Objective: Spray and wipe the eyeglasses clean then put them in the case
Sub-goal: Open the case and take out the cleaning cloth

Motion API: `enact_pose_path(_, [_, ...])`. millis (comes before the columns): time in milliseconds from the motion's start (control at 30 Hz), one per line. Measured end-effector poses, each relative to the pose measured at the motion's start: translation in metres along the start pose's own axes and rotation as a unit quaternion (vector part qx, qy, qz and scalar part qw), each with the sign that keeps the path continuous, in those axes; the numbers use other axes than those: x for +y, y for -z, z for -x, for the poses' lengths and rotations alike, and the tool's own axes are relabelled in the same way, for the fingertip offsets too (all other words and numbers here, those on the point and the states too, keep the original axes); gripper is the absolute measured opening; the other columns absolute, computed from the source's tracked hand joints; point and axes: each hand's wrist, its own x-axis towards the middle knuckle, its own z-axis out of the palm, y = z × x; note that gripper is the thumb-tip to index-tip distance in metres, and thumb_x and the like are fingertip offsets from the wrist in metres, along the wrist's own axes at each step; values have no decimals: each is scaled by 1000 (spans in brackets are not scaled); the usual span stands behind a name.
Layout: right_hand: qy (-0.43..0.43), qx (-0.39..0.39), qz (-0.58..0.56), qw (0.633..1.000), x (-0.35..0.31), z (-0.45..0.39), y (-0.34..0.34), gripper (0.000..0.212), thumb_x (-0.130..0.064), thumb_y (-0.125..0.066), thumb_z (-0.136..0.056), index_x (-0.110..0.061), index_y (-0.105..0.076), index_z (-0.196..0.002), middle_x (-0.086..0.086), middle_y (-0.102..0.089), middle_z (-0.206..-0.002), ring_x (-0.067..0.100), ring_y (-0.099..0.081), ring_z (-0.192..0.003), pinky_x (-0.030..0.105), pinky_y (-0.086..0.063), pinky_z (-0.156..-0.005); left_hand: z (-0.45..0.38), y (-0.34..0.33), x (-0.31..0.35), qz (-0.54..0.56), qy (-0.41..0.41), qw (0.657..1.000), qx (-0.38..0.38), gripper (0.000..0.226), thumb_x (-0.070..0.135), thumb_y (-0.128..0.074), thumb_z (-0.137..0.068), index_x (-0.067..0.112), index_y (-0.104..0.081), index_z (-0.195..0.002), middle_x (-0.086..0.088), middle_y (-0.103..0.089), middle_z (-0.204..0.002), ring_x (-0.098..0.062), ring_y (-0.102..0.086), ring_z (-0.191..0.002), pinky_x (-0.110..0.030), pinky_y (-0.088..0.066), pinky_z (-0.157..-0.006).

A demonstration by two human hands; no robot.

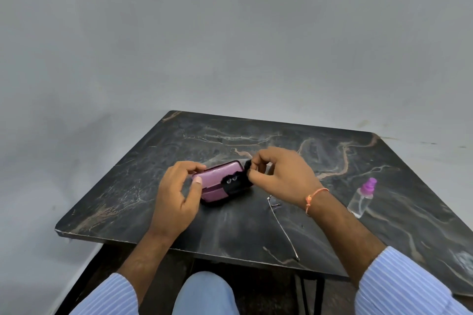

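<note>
A pink glasses case (217, 181) with black edges lies on the dark marble table (307, 151). A black cloth (235, 183) is draped over its right part. My left hand (176, 194) grips the case's left end, thumb in front and fingers behind. My right hand (279, 174) pinches the upper edge of the black cloth by the case's right end. Thin metal eyeglasses (282, 225) lie on the table under my right wrist, one temple stretching toward the near edge; the lenses are hard to make out.
A small clear spray bottle (362, 198) with a purple top lies tilted on the table at the right. The table's near edge (179, 248) runs just above my knee (204, 291). A grey wall stands behind.
</note>
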Motion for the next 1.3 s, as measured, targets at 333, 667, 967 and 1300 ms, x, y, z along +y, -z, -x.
enact_pose_path(333, [140, -70, 111, 982, 21, 57, 43, 19, -53, -65, -84, -36, -71, -87, -15, -62, -92, 7, -64, -78, 33, -56, -72, 13, -32, 103, 125, 153, 946, -256, 20, 38, -68, -106, 31, -85, -112, 15, -85, -101, -2, -79, -97, -19, -58, -82])
enact_pose_path(667, [63, 33, 4, 997, 52, 94, 52, 46, -45, -79, -87, -44, -62, -129, -25, -50, -127, -3, -64, -88, 8, -50, -76, 15, -60, 139, 334, 308, 857, -242, 18, 6, -74, -100, 11, -85, -114, -18, -85, -107, -32, -84, -103, -34, -69, -81])
enact_pose_path(967, [-163, 7, -417, 894, 61, 108, 33, 19, -17, -85, -88, -9, -78, -105, 13, -58, -73, 18, -59, -64, 22, -48, -49, 19, -69, 148, 352, 273, 867, -221, 40, -9, -69, -100, 15, -74, -131, -10, -86, -115, -22, -84, -101, -31, -69, -76])
enact_pose_path(1300, [-90, 31, -527, 844, 67, 110, 27, 29, 12, -62, -95, -8, -82, -93, 24, -77, -91, 20, -58, -59, 27, -43, -47, 16, -65, 149, 303, 192, 913, -196, 41, -12, -68, -98, 23, -89, -100, -4, -87, -110, -16, -82, -109, -26, -65, -92])
